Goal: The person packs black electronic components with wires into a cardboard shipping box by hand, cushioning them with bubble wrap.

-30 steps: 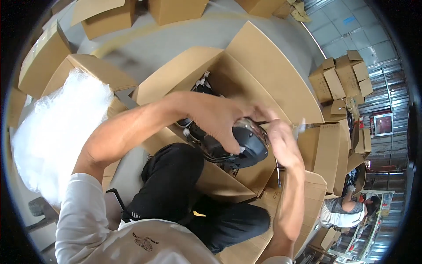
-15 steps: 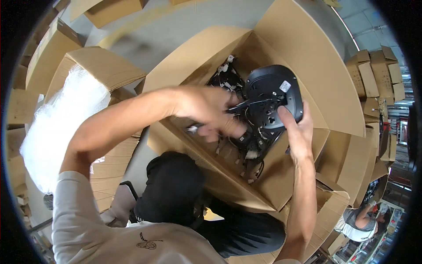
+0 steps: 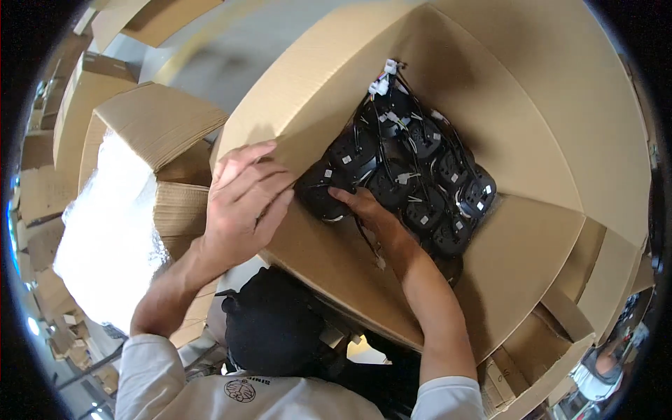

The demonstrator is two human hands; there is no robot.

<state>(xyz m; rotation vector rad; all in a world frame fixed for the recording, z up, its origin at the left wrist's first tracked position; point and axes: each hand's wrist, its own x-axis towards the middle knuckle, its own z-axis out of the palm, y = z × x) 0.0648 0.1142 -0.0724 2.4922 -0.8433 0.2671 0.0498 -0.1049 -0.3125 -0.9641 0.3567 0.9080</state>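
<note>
Deep inside a large open cardboard box point(image 3: 315, 63), my right hand point(image 3: 367, 210) grips a black rounded plastic housing point(image 3: 315, 199) at the left end of a layer. The thumb lies on top of it; the other fingers are mostly hidden. Several similar black housings point(image 3: 420, 210) sit side by side on the box's bottom, with dark cables, white connectors point(image 3: 381, 84) and small white labels. My left hand point(image 3: 248, 196) is raised by the box's left wall, fingers slightly apart, with nothing seen in it.
Left of the box stands another open carton point(image 3: 157, 126) stuffed with clear plastic wrap point(image 3: 115, 231). More cardboard boxes point(image 3: 546, 336) crowd the right side. Below the big box's near edge is a black rounded shape point(image 3: 273, 322). A person point(image 3: 598, 374) is at the far lower right.
My right hand has lowered the black housing into the box, at the left of the others. My left hand has left the cables and come up to the left wall. The view has shifted.
</note>
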